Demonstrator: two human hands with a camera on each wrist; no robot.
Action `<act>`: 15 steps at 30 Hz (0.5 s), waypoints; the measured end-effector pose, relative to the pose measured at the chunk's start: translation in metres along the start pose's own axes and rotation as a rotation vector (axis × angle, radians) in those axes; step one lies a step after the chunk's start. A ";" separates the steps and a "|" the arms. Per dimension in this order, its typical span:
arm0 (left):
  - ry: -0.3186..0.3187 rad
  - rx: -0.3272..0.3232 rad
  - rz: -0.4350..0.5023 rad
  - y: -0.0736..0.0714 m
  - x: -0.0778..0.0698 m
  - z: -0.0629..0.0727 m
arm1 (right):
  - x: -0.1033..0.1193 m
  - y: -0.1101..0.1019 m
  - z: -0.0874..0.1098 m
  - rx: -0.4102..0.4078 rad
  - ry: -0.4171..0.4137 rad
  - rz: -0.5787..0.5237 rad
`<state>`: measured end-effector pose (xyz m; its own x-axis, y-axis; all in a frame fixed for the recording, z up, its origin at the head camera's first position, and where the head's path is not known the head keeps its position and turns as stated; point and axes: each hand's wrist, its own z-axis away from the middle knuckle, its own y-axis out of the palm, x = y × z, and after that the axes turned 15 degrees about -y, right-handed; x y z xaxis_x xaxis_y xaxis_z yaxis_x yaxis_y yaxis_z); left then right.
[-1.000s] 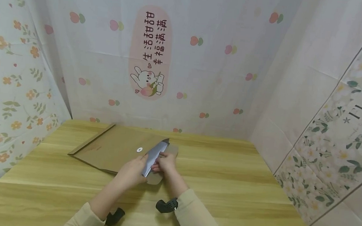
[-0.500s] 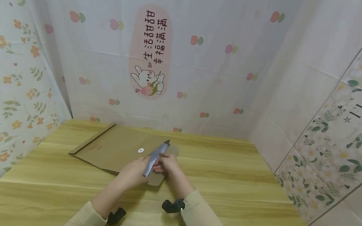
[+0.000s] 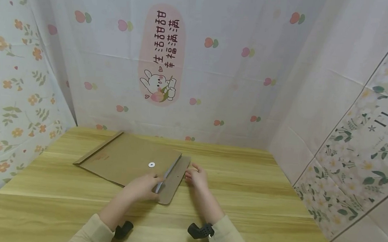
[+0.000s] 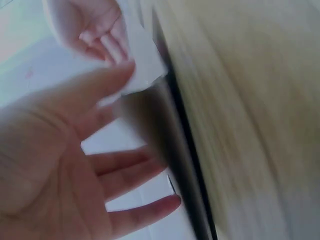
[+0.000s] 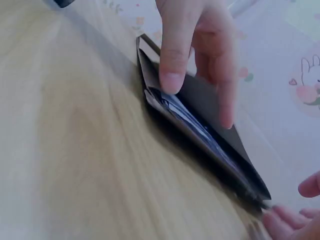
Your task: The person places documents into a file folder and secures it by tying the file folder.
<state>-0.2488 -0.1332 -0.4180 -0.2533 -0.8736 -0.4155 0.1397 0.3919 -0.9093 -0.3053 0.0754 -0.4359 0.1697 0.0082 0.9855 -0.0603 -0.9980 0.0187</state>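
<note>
A brown kraft paper document envelope [image 3: 125,157] lies flat with its mouth and flap [image 3: 177,179] toward the right. A white round button [image 3: 151,164] sits on its upper face. Inside the mouth, grey-white papers [image 5: 195,122] show as a narrow strip. My left hand [image 3: 143,187] is at the near end of the mouth; in the right wrist view its thumb lies across the opening, the fingers extended over the upper panel. My right hand [image 3: 198,177] is just beyond the flap's right edge, holding nothing, fingers loosely bent, thumb apart.
The envelope lies on a wood-grain table [image 3: 243,190]. A printed cloth [image 3: 230,75] with a rabbit drawing hangs along the back edge, with floral cloths at both sides. Black wrist camera mounts [image 3: 200,231] jut from both forearms.
The grey-white papers have gone deeper into the envelope, leaving a thin strip showing. My right hand has let go of them and moved right, past the flap. The left hand has stayed close to the mouth.
</note>
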 end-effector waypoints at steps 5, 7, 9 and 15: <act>0.043 0.131 0.216 -0.010 0.019 -0.002 | -0.001 -0.007 0.007 0.042 -0.005 -0.026; 0.027 0.127 0.286 -0.019 0.029 -0.002 | 0.000 -0.010 0.011 0.083 0.015 -0.064; -0.002 0.063 0.300 -0.030 0.041 0.000 | 0.003 -0.012 0.015 0.123 0.041 -0.111; -0.201 -0.181 0.240 -0.059 0.081 0.013 | 0.009 -0.014 0.026 0.198 0.121 -0.209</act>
<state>-0.2656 -0.2306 -0.3978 -0.0379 -0.7827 -0.6213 -0.0037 0.6218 -0.7831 -0.2771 0.0881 -0.4314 0.0389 0.2097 0.9770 0.1583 -0.9667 0.2012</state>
